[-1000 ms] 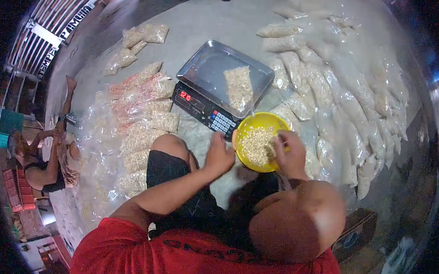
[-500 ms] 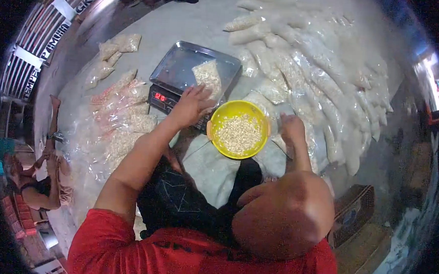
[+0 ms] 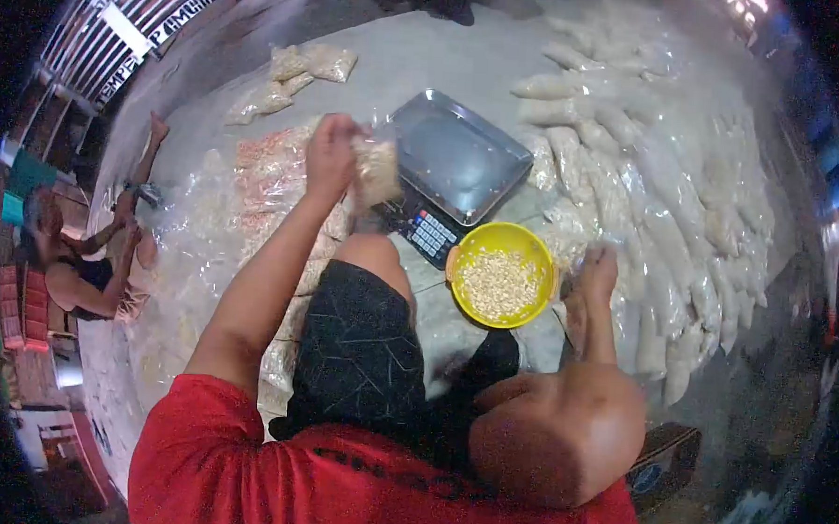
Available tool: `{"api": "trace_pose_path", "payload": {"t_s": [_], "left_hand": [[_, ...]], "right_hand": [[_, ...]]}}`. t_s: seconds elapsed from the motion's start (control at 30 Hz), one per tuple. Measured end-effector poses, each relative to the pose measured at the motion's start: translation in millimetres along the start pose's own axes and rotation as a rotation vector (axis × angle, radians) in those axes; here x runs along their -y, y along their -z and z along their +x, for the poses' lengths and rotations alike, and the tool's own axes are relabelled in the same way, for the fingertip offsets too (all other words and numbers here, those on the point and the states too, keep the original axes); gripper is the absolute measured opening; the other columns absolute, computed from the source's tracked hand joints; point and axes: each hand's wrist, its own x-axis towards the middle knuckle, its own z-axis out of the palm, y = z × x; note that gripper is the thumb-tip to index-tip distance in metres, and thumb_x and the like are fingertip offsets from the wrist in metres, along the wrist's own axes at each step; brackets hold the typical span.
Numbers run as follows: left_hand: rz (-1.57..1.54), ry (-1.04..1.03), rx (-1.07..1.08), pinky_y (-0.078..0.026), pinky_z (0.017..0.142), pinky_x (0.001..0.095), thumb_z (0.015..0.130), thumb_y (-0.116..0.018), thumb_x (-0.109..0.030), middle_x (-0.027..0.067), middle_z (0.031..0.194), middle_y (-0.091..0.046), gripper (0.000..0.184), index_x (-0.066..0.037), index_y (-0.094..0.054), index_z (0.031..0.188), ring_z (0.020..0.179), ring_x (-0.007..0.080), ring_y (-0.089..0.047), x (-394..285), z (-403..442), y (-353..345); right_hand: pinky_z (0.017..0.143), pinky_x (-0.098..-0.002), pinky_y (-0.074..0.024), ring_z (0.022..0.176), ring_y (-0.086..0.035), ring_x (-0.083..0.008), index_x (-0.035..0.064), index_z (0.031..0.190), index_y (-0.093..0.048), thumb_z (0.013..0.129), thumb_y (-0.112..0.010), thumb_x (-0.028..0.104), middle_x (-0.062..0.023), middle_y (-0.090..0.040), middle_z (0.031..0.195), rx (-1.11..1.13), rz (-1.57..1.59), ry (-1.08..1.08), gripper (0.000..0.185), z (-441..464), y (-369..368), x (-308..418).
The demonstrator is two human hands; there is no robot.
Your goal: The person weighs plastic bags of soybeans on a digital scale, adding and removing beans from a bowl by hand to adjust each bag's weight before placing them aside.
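Filled bags cover the right-hand floor area. The digital scale adjoins the yellow bowl. One filled bag, at the scale's left side, appears pinched by the left hand; step: apparently bag transfer. Release would call for support underneath. Right hand, beside the bowl: finger state cannot be told.

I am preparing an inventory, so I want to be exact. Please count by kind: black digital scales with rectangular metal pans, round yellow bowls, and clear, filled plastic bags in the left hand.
Black digital scale with rectangular metal pan: 1
Round yellow bowl: 1
Clear, filled plastic bag in the left hand: 1
Total: 3
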Motion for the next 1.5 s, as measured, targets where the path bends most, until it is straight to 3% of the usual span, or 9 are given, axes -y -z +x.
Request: {"api": "trace_pose_path", "payload": {"t_s": [0.17,0.3,0.5,0.63,0.73,0.9,1.07,1.13,1.5], "left_hand": [[-0.239,0.411,-0.446,-0.054,0.078,0.0367,0.100,-0.058,-0.012,0.0103,0.093,-0.068,0.016,0.001,-0.064,0.106,0.082,0.0226,-0.070,69.1,-49.0,68.3],[0.321,0.592,-0.324,-0.054,0.073,0.0354,0.099,-0.059,-0.014,0.0134,0.092,-0.071,0.017,-0.001,-0.066,0.108,0.079,0.0219,-0.069,162.1,-114.5,119.2],[-0.287,0.665,-0.477,-0.053,0.060,0.0351,0.100,-0.059,-0.014,0.0140,0.090,-0.072,0.017,0.000,-0.063,0.109,0.073,0.0207,-0.068,188.2,-135.6,127.0],[-0.023,0.701,-0.404,-0.052,0.057,0.0321,0.102,-0.059,-0.017,0.0119,0.088,-0.072,0.020,0.001,-0.061,0.110,0.071,0.0198,-0.067,151.8,-134.2,125.4],[0.040,0.713,-0.358,-0.056,0.082,0.0368,0.102,-0.060,-0.020,0.0174,0.105,-0.072,0.030,0.003,-0.059,0.122,0.091,0.0280,-0.070,144.7,-138.9,120.1],[0.687,0.090,-0.339,-0.042,0.110,0.0462,0.092,-0.070,-0.012,0.0256,0.131,-0.058,0.050,0.005,-0.053,0.136,0.122,0.0373,-0.056,49.2,-123.7,48.3],[0.244,0.195,0.227,-0.045,0.107,0.0461,0.088,-0.077,-0.017,0.0173,0.132,-0.059,0.058,-0.004,-0.053,0.139,0.121,0.0338,-0.060,-15.7,-155.4,-75.8],[0.165,0.055,0.365,-0.041,0.111,0.0471,0.088,-0.076,-0.020,0.0205,0.133,-0.056,0.059,-0.005,-0.053,0.140,0.126,0.0398,-0.054,-40.9,-166.6,-117.3],[0.454,-0.152,0.342,-0.035,0.098,0.0560,0.074,-0.067,-0.011,0.0199,0.121,-0.052,0.061,-0.005,-0.055,0.134,0.114,0.0423,-0.050,-21.4,-162.2,-151.8]], "right_hand": [[0.075,-0.0450,-0.0536,0.081,-0.070,-0.0362,0.0039,0.105,-0.066,0.103,-0.060,0.022,-0.0211,-0.071,0.092,0.174,-0.096,0.359,0.019,3.2,62.5,149.2],[0.075,-0.0430,-0.0551,0.077,-0.069,-0.0275,0.0012,0.111,-0.068,0.101,-0.063,0.022,-0.0167,-0.073,0.093,0.186,0.018,0.580,0.023,30.9,49.4,205.6],[0.066,-0.0289,-0.0541,0.072,-0.063,-0.0133,0.0022,0.111,-0.069,0.106,-0.061,0.025,-0.0033,-0.066,0.087,0.311,0.518,0.150,0.025,41.5,-12.8,257.9],[0.066,-0.0315,-0.0574,0.074,-0.066,-0.0156,0.0017,0.125,-0.059,0.106,-0.060,0.017,-0.0064,-0.066,0.090,0.393,0.640,0.131,0.024,14.4,-99.4,194.1],[0.068,-0.0306,-0.0575,0.080,-0.069,-0.0171,0.0007,0.128,-0.056,0.105,-0.060,0.015,-0.0096,-0.068,0.100,0.371,0.728,-0.038,0.028,-21.7,-126.6,173.2],[0.075,-0.0388,-0.0579,0.083,-0.072,-0.0263,0.0018,0.126,-0.059,0.102,-0.064,0.021,-0.0147,-0.070,0.105,0.198,0.362,0.166,0.031,-58.8,-70.9,144.0],[0.086,-0.0480,-0.0553,0.093,-0.070,-0.0407,0.0043,0.124,-0.063,0.099,-0.066,0.032,-0.0200,-0.070,0.108,0.166,0.134,0.421,0.037,-94.7,-41.4,97.9],[0.088,-0.0490,-0.0544,0.101,-0.067,-0.0441,0.0038,0.122,-0.065,0.097,-0.066,0.030,-0.0222,-0.070,0.110,0.715,-0.380,0.281,0.036,-94.1,-39.0,93.7],[0.092,-0.0479,-0.0536,0.106,-0.066,-0.0419,0.0038,0.117,-0.070,0.094,-0.067,0.021,-0.0201,-0.069,0.113,0.707,-0.216,0.302,0.029,-99.2,-33.9,106.3]]}}
